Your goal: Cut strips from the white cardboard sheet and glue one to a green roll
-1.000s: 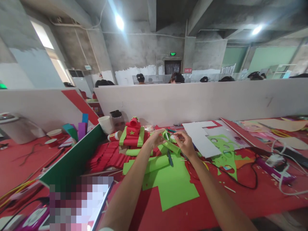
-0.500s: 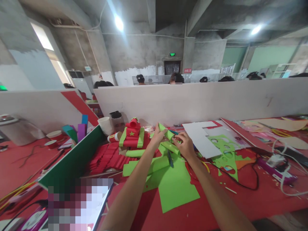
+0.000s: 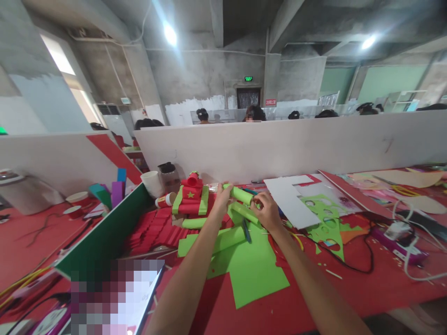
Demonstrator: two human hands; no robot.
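A rolled tube of bright green paper (image 3: 240,193) spans the gap between my hands above the cluttered table. My left hand (image 3: 222,201) grips its left end. At its right end, the fingers of my right hand (image 3: 268,211) are pinched together. Below lie more green rolls (image 3: 228,239), a flat green sheet (image 3: 260,274) and a slim dark blue tool (image 3: 247,231) whose kind I cannot make out. Left of my left hand stands a red and green paper model (image 3: 191,193) with a green star on its front.
Pleated red paper (image 3: 152,228) lies beside a green board (image 3: 104,232). A paper cup (image 3: 152,183) and a dark-lidded jar (image 3: 169,176) stand behind. White board pieces (image 3: 293,204), a green sheet with cut-out holes (image 3: 324,221) and a purple power strip (image 3: 398,246) lie right. A white partition (image 3: 279,149) closes the back.
The green paper between my hands, earlier angled with a raised pointed edge, now shows as a closed, smoother tube. My left hand has shifted slightly left and down; the right stays near the tube's end.
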